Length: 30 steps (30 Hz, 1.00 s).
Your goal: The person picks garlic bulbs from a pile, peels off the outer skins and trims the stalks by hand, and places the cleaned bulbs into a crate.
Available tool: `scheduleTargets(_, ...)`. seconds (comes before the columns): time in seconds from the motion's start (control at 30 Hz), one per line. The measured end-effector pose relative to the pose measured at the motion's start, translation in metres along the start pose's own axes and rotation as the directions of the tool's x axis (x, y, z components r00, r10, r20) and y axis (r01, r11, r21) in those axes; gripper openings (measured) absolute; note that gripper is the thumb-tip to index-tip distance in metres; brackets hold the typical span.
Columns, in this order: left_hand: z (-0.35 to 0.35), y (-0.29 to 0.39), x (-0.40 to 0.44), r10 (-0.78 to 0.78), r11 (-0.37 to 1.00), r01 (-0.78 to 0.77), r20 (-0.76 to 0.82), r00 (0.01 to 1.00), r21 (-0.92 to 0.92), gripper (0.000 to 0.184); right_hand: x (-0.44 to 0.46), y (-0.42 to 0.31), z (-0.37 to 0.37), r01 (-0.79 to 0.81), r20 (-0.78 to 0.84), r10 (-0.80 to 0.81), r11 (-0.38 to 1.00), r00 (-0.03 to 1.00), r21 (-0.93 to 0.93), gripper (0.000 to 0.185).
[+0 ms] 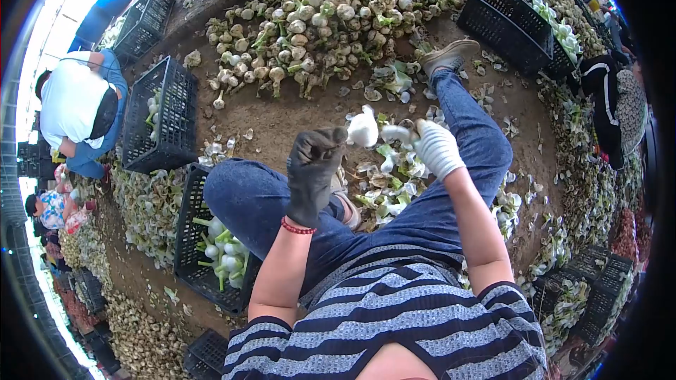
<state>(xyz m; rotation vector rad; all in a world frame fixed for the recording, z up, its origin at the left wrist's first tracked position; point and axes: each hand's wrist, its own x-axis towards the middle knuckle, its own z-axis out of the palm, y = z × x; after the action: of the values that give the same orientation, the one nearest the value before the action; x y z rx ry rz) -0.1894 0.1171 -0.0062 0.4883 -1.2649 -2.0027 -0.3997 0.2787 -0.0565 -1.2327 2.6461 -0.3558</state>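
Observation:
My left hand (314,169), in a dark glove with a red bead bracelet at the wrist, has its fingers curled beside a white peeled bulb (363,127). The bulb is at its fingertips, over the gap between my knees. My right hand (435,148) wears a white ribbed glove. Its fingers are closed around something small and blurred, pale and dark, that points toward the bulb; I cannot make out what it is. Beneath both hands, peeled skins and leaves (387,193) cover the ground.
A large heap of unpeeled bulbs (317,21) lies ahead. Beside my left knee stands a black crate (186,239) holding peeled bulbs (225,257). Another black crate (158,116) is farther left, near a seated person (77,105). More crates (503,24) stand at the front right.

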Motion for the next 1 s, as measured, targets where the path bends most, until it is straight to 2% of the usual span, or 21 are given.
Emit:
scheduleTargets(0.07,-0.005,-0.003,0.004,0.016,1.0,-0.016,-0.018,1.0,0.016,0.026,-0.008,-0.005,-0.01,0.007,0.087,-0.009,1.0,0.996,0.024,0.023)
scheduleTargets(0.13,-0.003,0.006,0.007,-0.005,0.995,0.001,0.038,0.999,0.101,0.023,-0.014,-0.042,-0.045,0.067,0.016,-0.077,0.941,0.997,0.333,0.041)
scheduleTargets(0.17,-0.01,0.003,0.011,-0.022,0.966,0.008,0.05,0.999,0.258,0.021,-0.01,-0.052,-0.044,0.142,-0.015,-0.151,0.885,0.988,0.444,0.044)
scheduleTargets(0.2,-0.015,0.0,0.014,-0.139,0.99,0.138,0.038,0.99,0.011,0.02,-0.003,-0.058,-0.04,0.218,-0.052,-0.227,0.807,0.973,0.549,0.047)
scheduleTargets(0.27,-0.025,0.01,0.019,-0.197,0.977,0.197,-0.006,0.98,0.088,0.021,0.011,-0.062,-0.012,0.175,0.013,-0.279,0.635,0.96,0.752,0.055)
scheduleTargets(0.3,-0.036,0.017,0.023,-0.164,0.98,0.168,-0.045,0.985,0.105,0.021,0.019,-0.062,0.003,0.147,0.057,-0.294,0.626,0.954,0.766,0.063)
scheduleTargets(0.33,-0.048,0.021,0.027,-0.205,0.977,0.205,-0.015,0.979,0.055,0.02,0.026,-0.07,0.01,0.319,-0.072,-0.376,0.654,0.924,0.686,0.068)
scheduleTargets(0.4,-0.068,0.026,0.03,-0.237,0.971,0.237,-0.004,0.971,0.009,0.02,0.038,-0.098,-0.001,0.319,0.082,-0.457,0.727,0.886,0.608,0.07)
scheduleTargets(0.43,-0.074,0.028,0.032,-0.299,0.954,0.297,-0.032,0.954,-0.036,0.02,0.046,-0.106,0.013,0.386,0.045,-0.494,0.73,0.868,0.564,0.068)
scheduleTargets(0.47,-0.079,0.03,0.034,-0.358,0.932,0.354,-0.052,0.932,-0.08,0.021,0.05,-0.114,0.023,0.473,-0.145,-0.494,0.644,0.857,0.601,0.049)
scheduleTargets(0.53,-0.093,0.041,0.039,-0.381,0.923,0.371,-0.113,0.918,-0.099,0.021,0.06,-0.111,0.034,0.486,-0.062,-0.53,0.719,0.846,0.496,0.024)
scheduleTargets(0.6,-0.115,0.058,0.049,-0.201,0.976,0.189,-0.12,0.972,-0.108,0.016,0.06,-0.116,0.015,0.426,0.021,-0.501,0.756,0.865,0.498,0.012)
scheduleTargets(0.63,-0.129,0.082,0.06,-0.132,0.946,0.186,-0.207,0.969,0.267,0.012,0.06,-0.108,0.018,0.323,0.125,-0.461,0.765,0.879,0.557,0.015)
scheduleTargets(0.7,-0.165,0.131,0.09,0.124,0.968,-0.051,-0.29,0.949,0.247,0.013,0.059,-0.075,0.044,0.316,0.112,-0.441,0.778,0.891,0.543,0.016)
scheduleTargets(0.73,-0.198,0.151,0.102,0.138,0.989,-0.1,-0.407,0.903,0.113,0.015,0.057,-0.062,0.054,0.308,0.099,-0.417,0.793,0.904,0.525,0.018)
scheduleTargets(0.77,-0.229,0.168,0.114,0.18,0.984,-0.166,-0.441,0.879,0.07,0.017,0.052,-0.054,0.056,0.226,0.136,-0.35,0.808,0.927,0.544,0.026)
scheduleTargets(0.8,-0.245,0.173,0.124,0.213,0.973,-0.229,-0.472,0.855,0.024,0.02,0.051,-0.051,0.059,0.201,0.144,-0.323,0.82,0.935,0.536,0.026)
scheduleTargets(0.87,-0.207,0.17,0.125,0.191,0.971,-0.238,-0.496,0.847,-0.031,0.023,0.056,-0.046,0.072,0.212,0.093,-0.297,0.836,0.95,0.505,0.032)
scheduleTargets(0.9,-0.184,0.16,0.127,0.132,0.983,-0.177,-0.492,0.86,-0.044,0.024,0.063,-0.046,0.081,0.201,0.103,-0.293,0.835,0.951,0.513,0.035)
scheduleTargets(0.93,-0.172,0.142,0.127,0.07,0.992,-0.105,-0.4,0.914,-0.065,0.022,0.074,-0.043,0.095,0.197,0.107,-0.293,0.83,0.95,0.521,0.037)
scheduleTargets(1.0,-0.137,0.102,0.128,-0.058,0.998,0.049,-0.29,0.955,-0.038,0.033,0.092,-0.018,0.165,0.205,0.029,-0.229,0.913,0.973,0.352,0.04)
